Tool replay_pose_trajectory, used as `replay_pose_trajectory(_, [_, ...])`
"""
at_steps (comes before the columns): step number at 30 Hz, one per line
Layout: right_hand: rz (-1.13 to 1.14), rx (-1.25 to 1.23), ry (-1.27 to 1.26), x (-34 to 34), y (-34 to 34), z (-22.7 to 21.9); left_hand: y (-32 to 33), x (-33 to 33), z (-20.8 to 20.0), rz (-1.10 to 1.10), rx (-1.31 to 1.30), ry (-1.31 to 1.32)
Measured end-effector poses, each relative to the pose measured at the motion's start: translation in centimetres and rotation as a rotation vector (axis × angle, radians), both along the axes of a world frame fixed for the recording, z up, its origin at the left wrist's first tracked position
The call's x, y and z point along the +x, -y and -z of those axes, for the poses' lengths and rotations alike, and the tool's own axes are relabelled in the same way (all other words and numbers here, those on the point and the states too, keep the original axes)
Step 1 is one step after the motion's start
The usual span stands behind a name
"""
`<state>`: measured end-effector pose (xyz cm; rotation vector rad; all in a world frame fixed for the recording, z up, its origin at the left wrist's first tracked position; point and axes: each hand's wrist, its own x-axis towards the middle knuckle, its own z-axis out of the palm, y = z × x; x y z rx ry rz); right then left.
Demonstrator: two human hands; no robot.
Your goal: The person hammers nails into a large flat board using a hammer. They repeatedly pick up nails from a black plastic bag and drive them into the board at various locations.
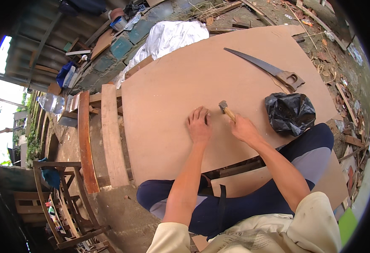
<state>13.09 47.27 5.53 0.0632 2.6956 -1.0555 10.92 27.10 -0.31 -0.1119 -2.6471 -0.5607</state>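
A large tan board (168,97) lies flat in front of me. My right hand (244,129) is wrapped round the wooden handle of a hammer (225,108), whose metal head points away from me, just over the board. To the left of the hammer head, my left hand (200,125) rests on the board with its fingers curled together. Whatever those fingers may hold is too small or hidden to make out. A handsaw (269,69) with a brown handle lies on the board at the far right. Nearer my right knee sits a crumpled black plastic bag (289,113).
Left of the board stand wooden planks (111,135) and a wooden frame (67,202). A white sheet (168,38) covers something behind the board, beside a block wall (124,45). Scrap wood and debris (345,97) litter the ground at right. My crossed legs border the near edge.
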Motion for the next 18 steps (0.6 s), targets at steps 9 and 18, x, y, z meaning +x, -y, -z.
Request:
replay_pose_trajectory(9, [0.000,-0.101,-0.069,-1.2,0.3,-1.4,-0.3,-0.1,-0.4,0.000,0.009,-0.007])
replay_pose_trajectory(18, [0.036,-0.108,-0.058,-2.3,-0.3,-5.6,0.4,0.3,-0.3,-0.026,-0.038,-0.001])
